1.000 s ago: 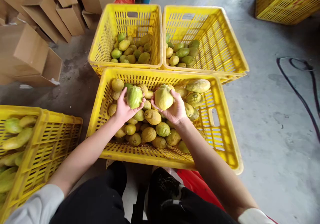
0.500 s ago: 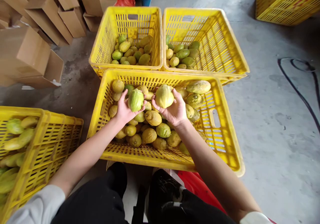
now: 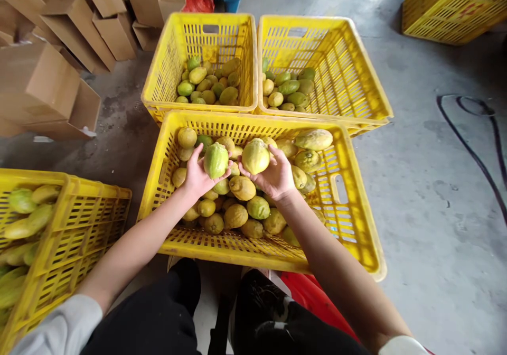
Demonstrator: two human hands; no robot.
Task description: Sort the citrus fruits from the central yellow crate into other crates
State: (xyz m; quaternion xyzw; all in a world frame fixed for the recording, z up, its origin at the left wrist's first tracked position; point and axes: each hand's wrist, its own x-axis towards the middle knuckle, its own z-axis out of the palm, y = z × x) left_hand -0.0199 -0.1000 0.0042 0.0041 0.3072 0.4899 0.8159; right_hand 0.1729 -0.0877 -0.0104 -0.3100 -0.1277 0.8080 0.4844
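Cupping green fruit (image 3: 216,160) and yellow fruit (image 3: 255,156) in curled fingers (image 3: 195,155), crates (image 3: 164,67) just beyond, boxes (image 3: 49,85) leftward.

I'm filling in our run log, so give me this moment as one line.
left hand: holds green fruit | right hand: holds yellow fruit | both: above middle crate

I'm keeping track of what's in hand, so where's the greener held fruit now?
In the head view, the greener fruit is in the left hand, left of the yellower fruit in the right hand, over the near yellow crate.
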